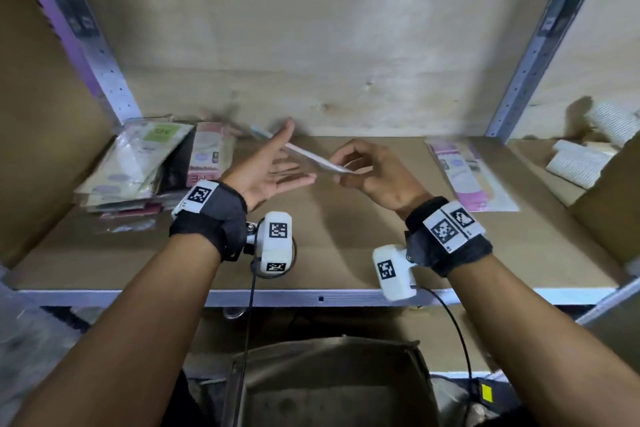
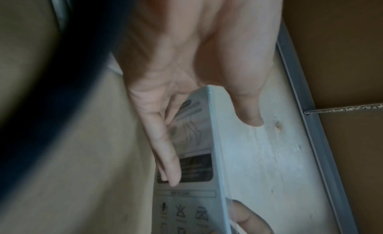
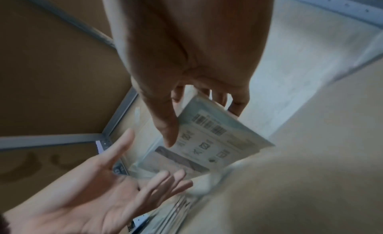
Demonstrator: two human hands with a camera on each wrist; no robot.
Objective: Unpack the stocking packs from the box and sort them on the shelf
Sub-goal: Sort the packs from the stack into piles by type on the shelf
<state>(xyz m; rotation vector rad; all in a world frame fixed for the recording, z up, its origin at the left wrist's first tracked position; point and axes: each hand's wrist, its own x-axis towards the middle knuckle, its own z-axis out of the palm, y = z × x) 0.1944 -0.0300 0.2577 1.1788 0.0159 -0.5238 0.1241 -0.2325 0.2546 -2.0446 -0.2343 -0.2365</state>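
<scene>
Cardboard-lined shelf board [image 1: 329, 246] runs across at chest height, metal lip toward you, pale plywood back panel [image 1: 311, 28] behind.

Nearest you, below the lip: open top of the brown box [image 1: 329, 378], interior dim — contents not readable.

Above the shelf, mid-board: your right hand [image 1: 377, 170] pinches one flat stocking pack [image 1: 311, 158] at its near end, thumb on the printed side, fingers curled behind. Right wrist view shows a barcode and wash symbols on that face [image 3: 209, 139]. The pack is airborne, edge-on from the head camera, slanting up and away to the left.

Your left hand [image 1: 273, 166] is beside it, palm up, fingers straight and spread. In the left wrist view the fingers lie along the pack's printed face [image 2: 192, 164]; contact looks likely, though blur leaves it uncertain.

Farther back, left: a slumped stack of packs [image 1: 138, 170], a green-labelled one on top, pink ones leaning at its right side. Right side of the board: a single pink pack [image 1: 471, 177] lying flat. Beyond the right upright — white ribbed rolls [image 1: 585, 156] in the neighbouring bay.
</scene>
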